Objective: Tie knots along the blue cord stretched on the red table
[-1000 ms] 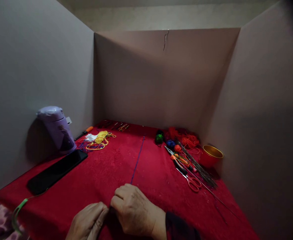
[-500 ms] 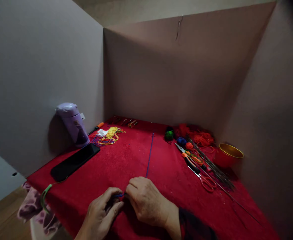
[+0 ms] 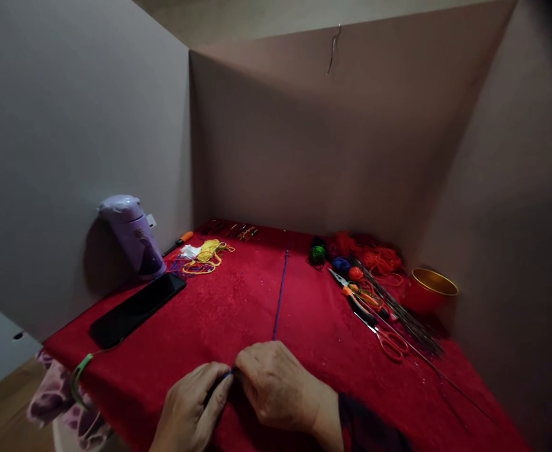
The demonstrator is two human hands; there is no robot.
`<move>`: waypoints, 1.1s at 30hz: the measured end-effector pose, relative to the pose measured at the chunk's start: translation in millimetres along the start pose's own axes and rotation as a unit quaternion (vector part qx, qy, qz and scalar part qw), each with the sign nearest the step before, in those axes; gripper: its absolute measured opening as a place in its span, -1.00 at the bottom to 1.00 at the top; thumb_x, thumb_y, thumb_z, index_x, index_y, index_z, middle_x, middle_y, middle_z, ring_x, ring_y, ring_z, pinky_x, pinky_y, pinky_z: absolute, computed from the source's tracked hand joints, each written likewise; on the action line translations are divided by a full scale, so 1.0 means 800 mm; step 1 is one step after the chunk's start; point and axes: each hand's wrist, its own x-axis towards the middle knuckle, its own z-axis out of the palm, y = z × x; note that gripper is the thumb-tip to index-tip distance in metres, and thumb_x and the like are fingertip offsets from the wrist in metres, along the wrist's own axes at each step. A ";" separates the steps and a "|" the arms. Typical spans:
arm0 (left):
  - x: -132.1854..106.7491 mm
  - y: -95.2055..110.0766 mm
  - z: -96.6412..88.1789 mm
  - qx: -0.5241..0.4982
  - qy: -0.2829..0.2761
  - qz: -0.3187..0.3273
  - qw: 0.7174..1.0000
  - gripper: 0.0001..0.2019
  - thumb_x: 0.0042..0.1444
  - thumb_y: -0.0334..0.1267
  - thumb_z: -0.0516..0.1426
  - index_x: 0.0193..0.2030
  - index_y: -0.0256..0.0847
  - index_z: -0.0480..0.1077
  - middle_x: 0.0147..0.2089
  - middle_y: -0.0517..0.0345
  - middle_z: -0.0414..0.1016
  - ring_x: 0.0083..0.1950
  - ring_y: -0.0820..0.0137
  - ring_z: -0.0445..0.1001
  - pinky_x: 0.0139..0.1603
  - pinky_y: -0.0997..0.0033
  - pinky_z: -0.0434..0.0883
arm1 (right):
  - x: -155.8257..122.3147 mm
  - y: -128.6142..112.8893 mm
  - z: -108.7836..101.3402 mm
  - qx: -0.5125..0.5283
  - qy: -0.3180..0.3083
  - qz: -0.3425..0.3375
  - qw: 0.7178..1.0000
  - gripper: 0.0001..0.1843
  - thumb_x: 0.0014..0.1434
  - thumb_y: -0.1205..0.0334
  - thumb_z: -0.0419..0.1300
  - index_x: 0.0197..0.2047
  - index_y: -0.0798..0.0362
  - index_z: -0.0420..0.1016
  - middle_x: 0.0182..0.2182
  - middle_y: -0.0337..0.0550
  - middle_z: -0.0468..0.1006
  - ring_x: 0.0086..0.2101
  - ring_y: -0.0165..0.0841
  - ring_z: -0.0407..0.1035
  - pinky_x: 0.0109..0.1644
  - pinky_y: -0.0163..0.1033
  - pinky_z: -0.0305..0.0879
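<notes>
A thin blue cord [image 3: 280,295] runs straight across the red cloth [image 3: 219,314] from the far edge toward me. Its near end disappears under my right hand [image 3: 276,386], whose fingers are curled shut over it. My left hand [image 3: 189,411] sits just beside it, thumb and fingers pinched together on the same cord end, and the two hands touch at the fingertips. How the cord lies between the fingers is hidden.
A purple kettle [image 3: 130,235] and a black phone [image 3: 137,309] lie at the left. Yellow cord [image 3: 207,256] is behind them. Pliers [image 3: 354,295], red scissors [image 3: 389,341], metal rods [image 3: 398,317], thread balls [image 3: 342,265] and a gold bowl [image 3: 430,290] sit at the right. Cardboard walls enclose the table.
The view swung from one second ago, then settled. My left hand's fingers closed tighter against my right hand on the cord end. The cord stays stretched in place.
</notes>
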 end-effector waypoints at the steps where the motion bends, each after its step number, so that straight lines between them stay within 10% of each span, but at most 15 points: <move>1: 0.000 0.000 0.000 0.010 -0.002 0.006 1.000 -0.84 0.17 -0.19 0.02 -0.31 -0.15 0.37 -0.39 0.20 0.48 -0.38 0.49 0.46 -0.37 0.62 0.36 | 0.000 0.000 0.000 -0.001 -0.004 0.002 1.000 -0.93 0.13 0.33 0.01 -0.31 0.06 0.29 -0.45 -0.22 0.45 -0.47 -0.39 0.27 -0.43 -0.26 0.00; 33: 0.002 -0.003 0.003 0.091 0.075 0.127 0.985 -0.71 0.23 -0.26 -0.08 -0.50 -0.16 0.26 -0.58 0.26 0.35 -0.55 0.51 0.34 -0.51 0.58 0.27 | 0.002 0.007 0.016 0.051 0.004 0.039 0.998 -0.85 0.05 0.40 0.05 -0.27 0.04 0.32 -0.41 -0.24 0.50 -0.42 -0.40 0.33 -0.41 -0.32 -0.01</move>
